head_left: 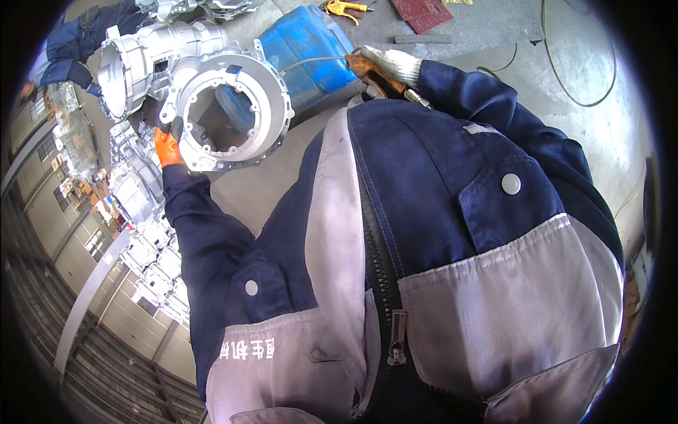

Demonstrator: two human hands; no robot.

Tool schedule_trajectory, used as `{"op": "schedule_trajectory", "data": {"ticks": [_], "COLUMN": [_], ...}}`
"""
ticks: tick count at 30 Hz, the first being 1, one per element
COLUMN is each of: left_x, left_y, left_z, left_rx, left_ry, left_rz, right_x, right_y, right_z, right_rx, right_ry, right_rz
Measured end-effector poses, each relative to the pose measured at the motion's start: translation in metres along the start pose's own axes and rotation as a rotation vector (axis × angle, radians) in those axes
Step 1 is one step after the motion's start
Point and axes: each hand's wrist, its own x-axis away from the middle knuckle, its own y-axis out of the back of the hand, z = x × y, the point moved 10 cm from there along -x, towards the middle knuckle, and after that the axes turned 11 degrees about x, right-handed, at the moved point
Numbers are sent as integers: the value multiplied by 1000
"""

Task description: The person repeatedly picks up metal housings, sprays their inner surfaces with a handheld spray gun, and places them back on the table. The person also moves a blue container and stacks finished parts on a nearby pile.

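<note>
A large silver cast-metal housing (276, 106) with a wide round opening stands at the upper left, its flange lined with bolt holes. My left hand (168, 146), in an orange glove with dark fingers, grips the housing's left edge. In a white glove, my right hand (393, 63) is closed around an orange-brown air blow gun (369, 71). The gun's long thin nozzle reaches left to the housing's upper right rim; whether it touches is unclear. A metal hose fitting shows at the gun's lower end.
A blue plastic drum (311, 53) lies right behind the housing. More castings (169, 46) stand to its left, near another person's dark sleeve (70, 46). Farther off are a yellow-orange air gun (345, 8), a dark red sheet (422, 13) and a hose (565, 92) on the floor.
</note>
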Motion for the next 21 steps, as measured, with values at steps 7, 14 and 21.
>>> {"op": "schedule_trajectory", "data": {"ticks": [7, 14, 21], "left_x": [4, 12, 9], "left_y": [-8, -13, -12], "left_z": [-3, -10, -9], "left_rx": [83, -6, 29], "left_ry": [3, 67, 65], "left_rz": [-35, -85, -89], "right_x": [-18, -39, -39], "right_y": [28, 17, 5], "right_z": [25, 56, 73], "right_rx": [240, -5, -36], "right_ry": [150, 163, 183], "right_rz": [-187, -109, -61]}}
